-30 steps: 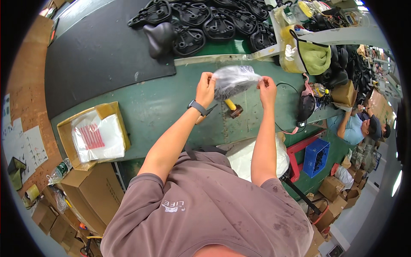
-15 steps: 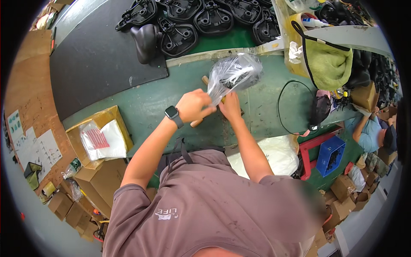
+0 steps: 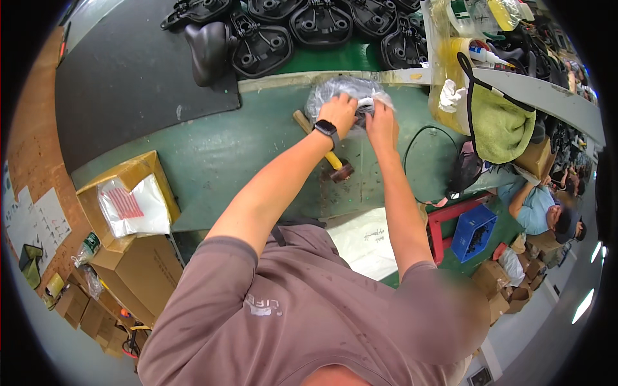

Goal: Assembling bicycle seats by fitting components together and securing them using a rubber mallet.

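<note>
A clear plastic bag (image 3: 328, 89) with something dark inside lies on the green bench, against its far ledge. Its contents are mostly hidden by film glare and my hands. My left hand (image 3: 339, 114), with a watch at the wrist, has its fingers bent onto the bag's near left side. Opposite it, my right hand (image 3: 383, 126) pinches the film at the right. Between the two, a pale loop-like part shows through the film. A mallet (image 3: 342, 171) with a dark head and a wood-and-yellow handle lies beneath my left wrist, untouched by fingers.
Several black bicycle saddles (image 3: 320, 26) lie beyond the ledge, mostly underside up. A black mat (image 3: 141, 83) covers the bench's left. An open carton (image 3: 168, 186) with plastic bags stands near left. At right are a black cable loop (image 3: 407, 151), a green cloth (image 3: 502, 125) and a co-worker (image 3: 537, 209).
Both hands have moved farther out and now press on the bag instead of gathering its neck. The bag has shifted left and turned. The mallet's head and handle have come into fuller view.
</note>
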